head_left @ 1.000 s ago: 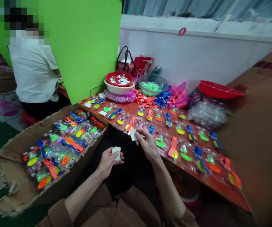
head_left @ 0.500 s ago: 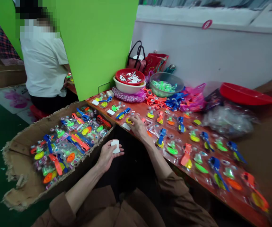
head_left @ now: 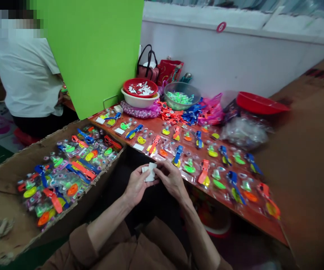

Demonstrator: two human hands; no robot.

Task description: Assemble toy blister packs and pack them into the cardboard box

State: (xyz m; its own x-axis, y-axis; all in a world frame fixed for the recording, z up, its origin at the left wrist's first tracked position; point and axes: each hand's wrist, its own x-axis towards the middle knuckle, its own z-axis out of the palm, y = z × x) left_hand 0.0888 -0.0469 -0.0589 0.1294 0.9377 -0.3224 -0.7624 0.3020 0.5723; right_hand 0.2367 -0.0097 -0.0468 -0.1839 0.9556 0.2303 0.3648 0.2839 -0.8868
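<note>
My left hand (head_left: 136, 183) holds a small stack of white cards (head_left: 149, 171) just in front of the table's near edge. My right hand (head_left: 171, 178) meets it there, its fingers pinched on the top of the same stack. Just beyond my hands, rows of clear blister packs with bright toy parts (head_left: 190, 153) lie across the orange table top (head_left: 252, 213). A few packs at the left end have a white card (head_left: 138, 147) laid in them.
A torn cardboard box (head_left: 15, 210) of filled packs stands at my left. At the back stand a red bowl of white pieces (head_left: 140, 87), a clear bowl of green parts (head_left: 181, 98) and a red basin (head_left: 260, 105). A person in a white shirt (head_left: 26, 75) sits beyond a green divider (head_left: 94, 48).
My right hand set a white card down by a pack on the table, then came back to the stack in my left hand, which rose a little toward the table edge.
</note>
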